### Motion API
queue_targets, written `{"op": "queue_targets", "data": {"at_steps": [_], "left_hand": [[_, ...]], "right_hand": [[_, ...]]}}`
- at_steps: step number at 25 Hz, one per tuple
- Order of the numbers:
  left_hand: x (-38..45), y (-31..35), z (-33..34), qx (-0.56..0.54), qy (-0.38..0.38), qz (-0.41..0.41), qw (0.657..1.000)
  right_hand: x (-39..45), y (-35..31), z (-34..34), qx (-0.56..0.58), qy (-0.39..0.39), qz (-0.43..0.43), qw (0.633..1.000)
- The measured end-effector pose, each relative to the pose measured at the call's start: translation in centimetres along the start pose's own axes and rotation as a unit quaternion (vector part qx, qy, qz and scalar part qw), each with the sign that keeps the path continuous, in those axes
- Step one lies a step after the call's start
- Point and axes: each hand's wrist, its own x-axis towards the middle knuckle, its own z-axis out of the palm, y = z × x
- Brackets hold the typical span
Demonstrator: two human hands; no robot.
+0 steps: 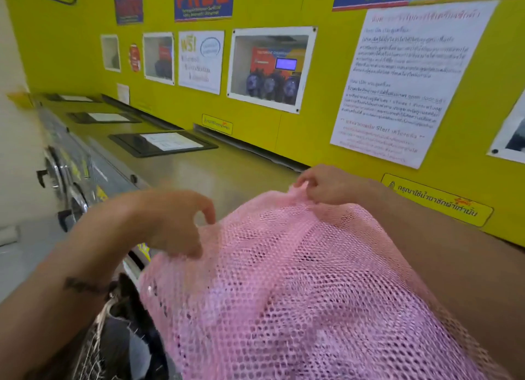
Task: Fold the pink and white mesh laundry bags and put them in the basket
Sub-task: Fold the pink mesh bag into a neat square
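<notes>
A pink mesh laundry bag (298,289) is spread over the front of the steel machine top and fills the lower middle of the head view. My right hand (329,185) pinches its far edge between thumb and fingers. My left hand (173,223) grips the bag's left edge, with the fingers curled down onto the mesh. No white bag and no basket show in this view.
The steel top (216,169) of a row of washing machines runs along a yellow wall (71,53) covered with posters and notices. Dark lids (162,144) lie in the top further back. Machine fronts (71,175) drop off at the left. Dark cloth (127,337) sits below my left arm.
</notes>
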Motion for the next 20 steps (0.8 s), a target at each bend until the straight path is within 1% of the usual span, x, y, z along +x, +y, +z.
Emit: {"op": "queue_targets", "data": {"at_steps": [1, 2, 3, 4, 6, 7, 8, 9, 10, 11, 12, 14, 16, 17, 18, 20], "left_hand": [[-0.5, 0.0, 0.2, 0.037, -0.014, -0.017, 0.999], [-0.8, 0.2, 0.5, 0.052, -0.002, -0.015, 0.999], [-0.6, 0.6, 0.9, 0.043, 0.027, 0.008, 0.999], [-0.1, 1.3, 1.6, 0.007, 0.064, 0.049, 0.997], [1.5, 3.6, 3.4, -0.099, 0.125, 0.142, 0.977], [2.5, 4.8, 4.6, -0.142, 0.130, 0.171, 0.966], [3.4, 5.9, 5.8, -0.153, 0.121, 0.185, 0.963], [4.3, 6.7, 7.0, -0.126, 0.105, 0.186, 0.969], [5.3, 6.9, 8.0, -0.077, 0.087, 0.177, 0.977], [6.1, 6.7, 8.5, -0.040, 0.073, 0.164, 0.983], [6.6, 6.4, 8.4, -0.033, 0.067, 0.154, 0.985], [6.8, 6.2, 7.5, -0.065, 0.091, 0.146, 0.983], [6.0, 7.6, 6.7, -0.070, 0.164, 0.146, 0.973], [5.1, 9.3, 6.4, -0.077, 0.202, 0.158, 0.964], [3.7, 11.7, 6.2, -0.104, 0.223, 0.177, 0.953], [0.1, 17.9, 6.5, -0.176, 0.221, 0.238, 0.929]], "right_hand": [[-0.5, -0.2, 0.0, 0.017, -0.003, 0.003, 1.000], [-0.9, -0.2, -0.3, 0.036, 0.007, 0.014, 0.999], [-1.4, -0.1, -0.6, 0.047, 0.011, 0.020, 0.999], [-2.1, 0.0, -1.1, 0.034, 0.001, 0.020, 0.999], [-3.6, 0.8, -2.1, -0.008, -0.029, 0.036, 0.999], [-4.5, 1.2, -2.4, -0.025, -0.038, 0.054, 0.997], [-5.5, 1.9, -2.5, -0.045, -0.049, 0.073, 0.995], [-6.7, 2.6, -2.4, -0.062, -0.078, 0.089, 0.991], [-8.0, 3.3, -2.1, -0.063, -0.124, 0.098, 0.985], [-9.5, 4.2, -1.9, -0.045, -0.160, 0.099, 0.981], [-10.8, 5.1, -1.8, -0.011, -0.166, 0.100, 0.981], [-13.5, 6.9, -2.8, 0.029, -0.106, 0.110, 0.988], [-16.3, 9.2, -4.6, -0.003, -0.060, 0.113, 0.992], [-17.8, 10.5, -5.8, -0.021, -0.054, 0.115, 0.992], [-19.4, 11.9, -6.9, -0.032, -0.056, 0.120, 0.991], [-23.0, 15.0, -9.0, -0.057, -0.062, 0.135, 0.987]]}}
